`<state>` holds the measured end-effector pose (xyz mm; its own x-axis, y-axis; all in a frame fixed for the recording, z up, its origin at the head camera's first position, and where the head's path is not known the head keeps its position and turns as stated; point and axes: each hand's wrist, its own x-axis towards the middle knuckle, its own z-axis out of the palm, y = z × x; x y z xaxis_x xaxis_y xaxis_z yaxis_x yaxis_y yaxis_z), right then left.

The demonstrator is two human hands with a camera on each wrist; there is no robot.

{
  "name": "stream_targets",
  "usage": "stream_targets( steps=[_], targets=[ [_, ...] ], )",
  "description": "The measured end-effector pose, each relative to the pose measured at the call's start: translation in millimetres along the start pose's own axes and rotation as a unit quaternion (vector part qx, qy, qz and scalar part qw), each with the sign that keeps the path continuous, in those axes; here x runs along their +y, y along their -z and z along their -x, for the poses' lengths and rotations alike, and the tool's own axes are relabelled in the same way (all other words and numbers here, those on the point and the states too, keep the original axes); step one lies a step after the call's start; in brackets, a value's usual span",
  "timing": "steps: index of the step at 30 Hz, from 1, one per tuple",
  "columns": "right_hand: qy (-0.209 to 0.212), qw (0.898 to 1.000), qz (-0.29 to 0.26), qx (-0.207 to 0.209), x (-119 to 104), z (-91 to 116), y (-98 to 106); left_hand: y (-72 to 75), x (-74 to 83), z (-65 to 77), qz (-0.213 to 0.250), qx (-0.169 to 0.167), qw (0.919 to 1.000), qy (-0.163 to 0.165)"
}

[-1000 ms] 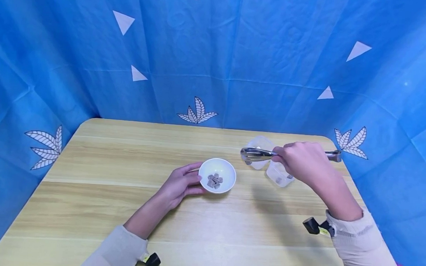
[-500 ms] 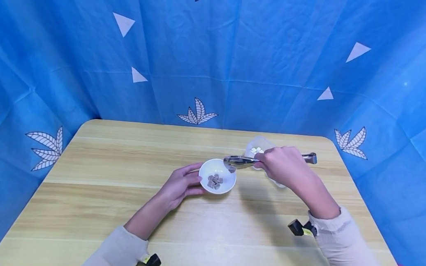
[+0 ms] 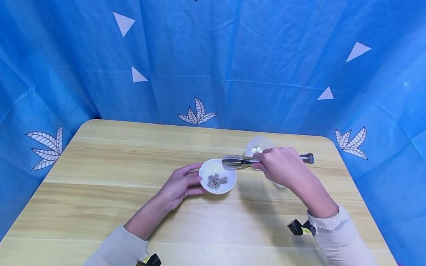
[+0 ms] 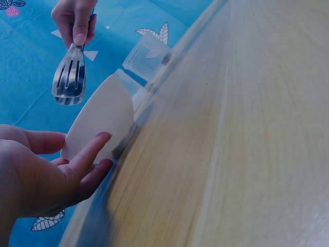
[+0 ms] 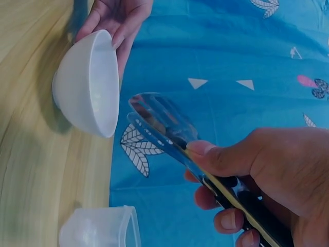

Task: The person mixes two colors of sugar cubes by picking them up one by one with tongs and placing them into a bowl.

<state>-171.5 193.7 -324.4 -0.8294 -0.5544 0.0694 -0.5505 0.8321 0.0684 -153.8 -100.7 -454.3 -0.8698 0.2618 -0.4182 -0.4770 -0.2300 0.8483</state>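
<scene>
My left hand (image 3: 176, 186) holds the left side of a white bowl (image 3: 210, 168), thumb and fingers against its outer wall. Several small grey-brown cubes (image 3: 216, 181) lie in the bottom of the bowl. Over the bowl's right rim hang slotted metal tongs (image 3: 237, 162), which my right hand (image 3: 285, 166) grips around the middle. Seen from the right wrist, the tongs' two ends (image 5: 154, 116) stand a little apart with no cube between them. The left wrist view shows the bowl's underside (image 4: 103, 118) and my fingers (image 4: 87, 154) along it.
Behind my right hand a clear plastic container (image 3: 255, 141) holds several white pieces (image 3: 257, 149). A second clear container (image 3: 280, 185) is mostly hidden under that hand. All stand on a wooden table (image 3: 118, 209), with a blue curtain (image 3: 166, 63) behind.
The tongs moved left from beside the containers to above the bowl. A cube they held was released and now lies with the others. The left hand and bowl stayed in place.
</scene>
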Motion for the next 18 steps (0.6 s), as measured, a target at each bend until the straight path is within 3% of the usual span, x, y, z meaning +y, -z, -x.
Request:
stream_targets(
  steps=[7,18],
  targets=[
    [0.002,1.0,0.017,0.006,7,8,2,-0.8,-1.1,-0.2,-0.002,-0.002,1.0,-0.007],
    [0.01,0.996,0.067,0.056,30,22,2,0.1,-0.8,-0.2,-0.003,-0.001,1.0,-0.008]
  ],
)
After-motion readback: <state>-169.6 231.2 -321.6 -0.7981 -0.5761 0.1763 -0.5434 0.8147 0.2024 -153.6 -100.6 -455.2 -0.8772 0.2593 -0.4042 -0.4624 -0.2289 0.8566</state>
